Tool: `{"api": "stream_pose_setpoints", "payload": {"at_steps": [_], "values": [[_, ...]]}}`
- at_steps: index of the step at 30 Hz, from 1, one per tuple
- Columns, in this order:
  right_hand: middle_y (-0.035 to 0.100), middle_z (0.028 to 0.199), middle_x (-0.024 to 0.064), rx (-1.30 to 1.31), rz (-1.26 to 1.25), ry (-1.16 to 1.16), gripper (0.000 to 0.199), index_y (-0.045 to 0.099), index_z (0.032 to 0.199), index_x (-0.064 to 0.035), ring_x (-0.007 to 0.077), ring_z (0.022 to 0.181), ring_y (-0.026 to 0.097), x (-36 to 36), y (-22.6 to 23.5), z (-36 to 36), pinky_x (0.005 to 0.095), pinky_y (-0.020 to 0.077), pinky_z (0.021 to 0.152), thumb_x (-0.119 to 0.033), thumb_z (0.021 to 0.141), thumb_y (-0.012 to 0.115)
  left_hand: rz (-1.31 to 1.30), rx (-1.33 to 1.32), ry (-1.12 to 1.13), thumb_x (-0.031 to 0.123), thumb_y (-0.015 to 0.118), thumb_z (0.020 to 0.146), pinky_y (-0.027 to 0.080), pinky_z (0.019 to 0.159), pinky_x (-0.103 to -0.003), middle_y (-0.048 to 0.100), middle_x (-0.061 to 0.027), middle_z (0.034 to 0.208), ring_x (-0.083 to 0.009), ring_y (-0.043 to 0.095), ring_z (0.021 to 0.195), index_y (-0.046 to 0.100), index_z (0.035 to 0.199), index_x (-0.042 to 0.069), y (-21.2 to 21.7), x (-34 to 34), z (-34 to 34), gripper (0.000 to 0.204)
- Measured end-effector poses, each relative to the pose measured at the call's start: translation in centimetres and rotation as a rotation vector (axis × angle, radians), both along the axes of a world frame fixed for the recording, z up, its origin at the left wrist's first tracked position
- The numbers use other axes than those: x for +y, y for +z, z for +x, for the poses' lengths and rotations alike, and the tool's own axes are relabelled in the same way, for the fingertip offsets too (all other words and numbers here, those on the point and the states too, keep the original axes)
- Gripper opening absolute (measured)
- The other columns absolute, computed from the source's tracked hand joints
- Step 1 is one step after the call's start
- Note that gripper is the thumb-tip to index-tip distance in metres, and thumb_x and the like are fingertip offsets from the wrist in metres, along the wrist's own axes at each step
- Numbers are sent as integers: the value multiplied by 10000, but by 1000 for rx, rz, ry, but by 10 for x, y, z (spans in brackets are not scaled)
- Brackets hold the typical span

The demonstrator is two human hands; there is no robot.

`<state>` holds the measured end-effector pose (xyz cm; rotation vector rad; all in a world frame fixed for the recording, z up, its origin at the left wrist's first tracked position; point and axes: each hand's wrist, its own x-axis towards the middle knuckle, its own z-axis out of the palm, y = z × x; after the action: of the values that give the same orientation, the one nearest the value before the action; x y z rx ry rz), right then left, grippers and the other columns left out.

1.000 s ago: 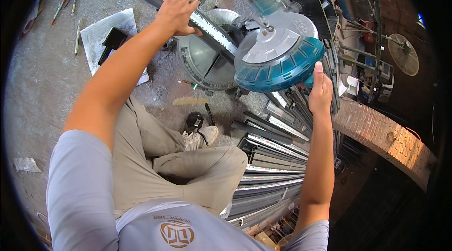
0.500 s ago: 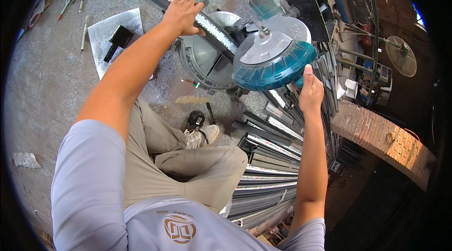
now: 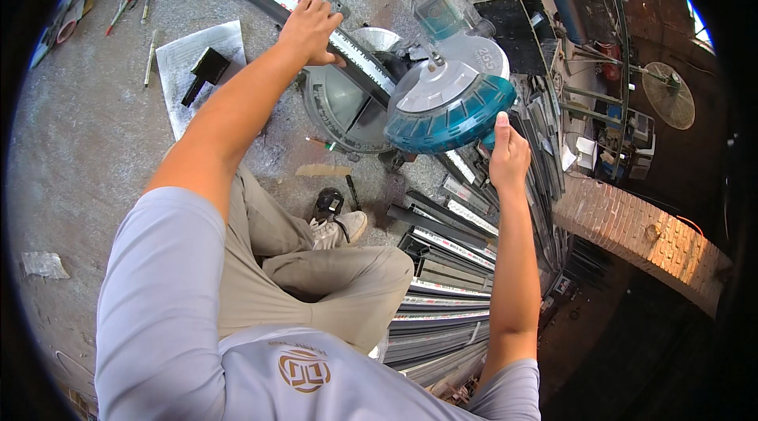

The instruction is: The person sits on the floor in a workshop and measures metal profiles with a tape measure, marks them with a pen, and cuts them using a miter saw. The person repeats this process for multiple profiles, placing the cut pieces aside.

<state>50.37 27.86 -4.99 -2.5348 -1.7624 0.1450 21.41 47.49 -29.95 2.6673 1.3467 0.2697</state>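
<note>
My left hand [image 3: 312, 30] is closed over a dark metal profile [image 3: 359, 58] with a white printed film strip, pressing it down on the grey round base [image 3: 339, 109] of a miter saw. The profile's far end sticks out to the upper left; its near end runs under the saw head. My right hand [image 3: 509, 159] grips the handle of the miter saw [image 3: 450, 93], thumb on top. The saw has a silver and teal guard, which hides the blade. The handle is mostly covered by my fingers.
Long dark profiles [image 3: 446, 303] lie stacked to the right of my legs. A paper sheet [image 3: 175, 66] with a short black profile piece [image 3: 207, 66] lies left. Pens [image 3: 150, 58] lie farther left. A tape measure [image 3: 329, 201] sits by my shoe. A low brick wall [image 3: 624, 220] and a fan [image 3: 668, 95] stand right.
The saw head and my right hand on it have shifted slightly left and down. My left hand stays on the profile. The whole view has moved a little.
</note>
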Motion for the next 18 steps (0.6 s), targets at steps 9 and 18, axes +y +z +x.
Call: {"api": "stream_pose_setpoints", "payload": {"at_steps": [9, 18], "values": [[661, 768, 267, 38, 3, 20, 763, 721, 946, 1, 502, 806, 640, -2, 2, -5, 518, 481, 734, -659, 1056, 353, -80, 42, 12, 754, 770, 701, 258, 1225, -457, 584, -130, 1321, -308, 466, 1348, 578, 1378, 108, 9, -3, -2, 955], [656, 818, 301, 138, -161, 51, 742, 680, 871, 8, 543, 902, 624, 4, 12, -13, 559, 483, 805, -623, 1065, 343, -90, 78, 81, 750, 785, 665, 164, 1272, -526, 551, -141, 1426, -327, 447, 1400, 546, 1436, 135, 14, -5, 5, 1015]]}}
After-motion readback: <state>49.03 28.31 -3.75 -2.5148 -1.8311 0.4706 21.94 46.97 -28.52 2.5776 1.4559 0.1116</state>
